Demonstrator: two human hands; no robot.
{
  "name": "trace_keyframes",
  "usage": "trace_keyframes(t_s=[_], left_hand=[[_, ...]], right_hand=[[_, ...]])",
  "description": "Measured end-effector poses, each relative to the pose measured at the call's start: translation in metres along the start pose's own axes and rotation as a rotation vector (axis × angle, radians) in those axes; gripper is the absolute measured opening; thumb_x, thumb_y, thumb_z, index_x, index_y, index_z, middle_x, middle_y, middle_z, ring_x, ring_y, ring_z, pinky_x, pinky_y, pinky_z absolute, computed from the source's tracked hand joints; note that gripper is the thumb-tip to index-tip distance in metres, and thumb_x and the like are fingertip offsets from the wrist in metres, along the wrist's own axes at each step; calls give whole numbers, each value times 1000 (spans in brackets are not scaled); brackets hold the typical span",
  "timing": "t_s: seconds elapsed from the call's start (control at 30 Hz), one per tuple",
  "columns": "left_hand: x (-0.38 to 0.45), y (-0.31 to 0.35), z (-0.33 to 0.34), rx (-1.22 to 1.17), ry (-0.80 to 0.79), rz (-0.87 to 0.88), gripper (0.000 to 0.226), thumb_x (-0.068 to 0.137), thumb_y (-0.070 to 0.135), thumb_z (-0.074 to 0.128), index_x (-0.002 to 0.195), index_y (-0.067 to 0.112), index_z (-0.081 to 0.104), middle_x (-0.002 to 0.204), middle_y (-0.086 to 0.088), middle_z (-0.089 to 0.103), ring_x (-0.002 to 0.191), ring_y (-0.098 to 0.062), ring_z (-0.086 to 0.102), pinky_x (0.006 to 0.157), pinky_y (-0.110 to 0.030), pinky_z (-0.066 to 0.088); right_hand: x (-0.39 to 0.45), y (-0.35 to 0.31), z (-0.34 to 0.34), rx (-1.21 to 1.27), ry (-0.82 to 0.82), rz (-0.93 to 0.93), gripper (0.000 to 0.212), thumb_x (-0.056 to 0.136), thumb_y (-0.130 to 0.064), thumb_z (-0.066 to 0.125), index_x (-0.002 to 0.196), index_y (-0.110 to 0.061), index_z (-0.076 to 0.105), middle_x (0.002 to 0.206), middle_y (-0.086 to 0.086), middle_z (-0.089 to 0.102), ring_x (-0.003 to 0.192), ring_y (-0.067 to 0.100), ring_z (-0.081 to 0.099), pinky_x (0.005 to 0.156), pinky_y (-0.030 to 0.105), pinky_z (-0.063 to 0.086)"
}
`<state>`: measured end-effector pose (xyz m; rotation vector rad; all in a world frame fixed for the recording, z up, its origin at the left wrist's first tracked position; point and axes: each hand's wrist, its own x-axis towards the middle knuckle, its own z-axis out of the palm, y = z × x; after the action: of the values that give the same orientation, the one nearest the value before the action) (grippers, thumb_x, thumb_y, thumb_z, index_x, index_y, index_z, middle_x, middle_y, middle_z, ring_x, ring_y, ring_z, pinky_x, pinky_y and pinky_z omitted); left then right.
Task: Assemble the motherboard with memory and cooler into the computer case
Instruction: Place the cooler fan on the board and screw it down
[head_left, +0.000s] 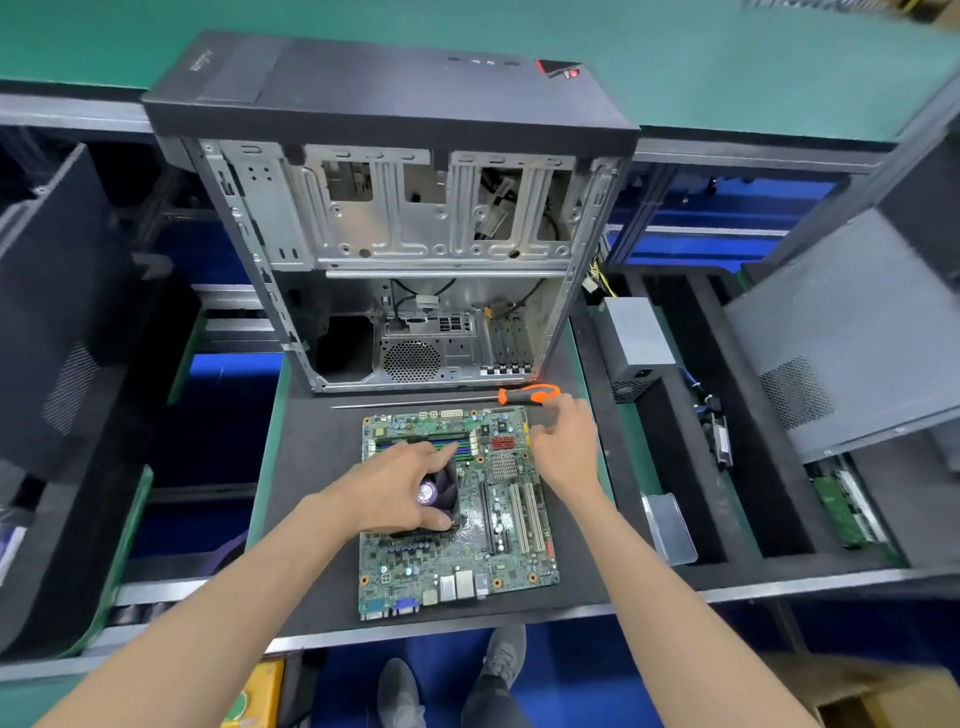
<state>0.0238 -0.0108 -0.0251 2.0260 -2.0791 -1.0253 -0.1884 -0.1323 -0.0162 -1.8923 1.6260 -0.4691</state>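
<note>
A green motherboard lies flat on the black mat in front of me. My left hand grips the black cooler fan mounted on the board, fingers curled round its edges. Memory sticks sit in the slots just beyond that hand. My right hand hovers at the board's far right corner with its fingers loosely curled, holding nothing I can see. The open computer case lies beyond the board, its empty metal interior facing up.
An orange-handled screwdriver lies between the case and the board. A grey power supply sits to the right in a black tray. Case side panels lean at right and left. A clear plastic box sits near the right edge.
</note>
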Motion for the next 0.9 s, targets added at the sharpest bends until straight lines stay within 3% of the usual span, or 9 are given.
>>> trace_keyframes(t_s=[0.1,0.2,0.3,0.4,0.53,0.7,0.9], left_hand=[[2,0,3,8,21,-8,107,75,60,73,159,28,15,141,7,47,131,-21,44,102,-38,44],[0,-1,4,-28,14,-20,107,75,60,74,159,30,15,139,4,47,132,-22,43,103,-37,42],[-3,0,1,-59,4,-31,106,74,58,76,159,30,18,149,-2,43,137,-24,39,108,-39,39],[-3,1,-1,-86,-1,-32,105,74,58,77,158,31,19,139,0,49,130,-23,42,106,-43,41],[-3,2,-1,-86,0,-30,104,74,59,76,158,31,21,116,5,51,114,-20,47,99,-43,45],[-2,1,-3,-100,3,-30,103,72,59,78,157,30,26,111,5,50,111,-20,47,97,-43,45],[-4,1,-1,-39,14,-46,103,70,66,73,156,36,24,119,8,50,118,-21,46,96,-42,45]], right_hand=[[13,0,4,-9,70,20,24,93,-9,55,114,-19,49,124,6,40,76,19,53,71,33,39],[30,-3,10,-61,50,13,29,97,-11,54,126,-11,49,131,10,38,83,27,57,74,36,46],[44,-3,16,-124,2,19,27,100,-17,52,126,-10,48,133,12,40,97,31,57,83,39,47],[54,0,22,-191,-36,1,20,99,-14,54,117,-10,47,126,11,47,107,35,51,83,39,40],[60,8,23,-212,-50,-35,17,97,-6,55,113,-9,49,122,12,49,103,36,51,85,43,42],[54,18,19,-313,-127,-148,33,97,3,48,125,-12,58,124,13,41,102,36,45,85,38,41],[48,5,-7,-306,-150,-319,31,97,3,46,125,-9,53,123,13,47,100,38,48,79,41,38]])
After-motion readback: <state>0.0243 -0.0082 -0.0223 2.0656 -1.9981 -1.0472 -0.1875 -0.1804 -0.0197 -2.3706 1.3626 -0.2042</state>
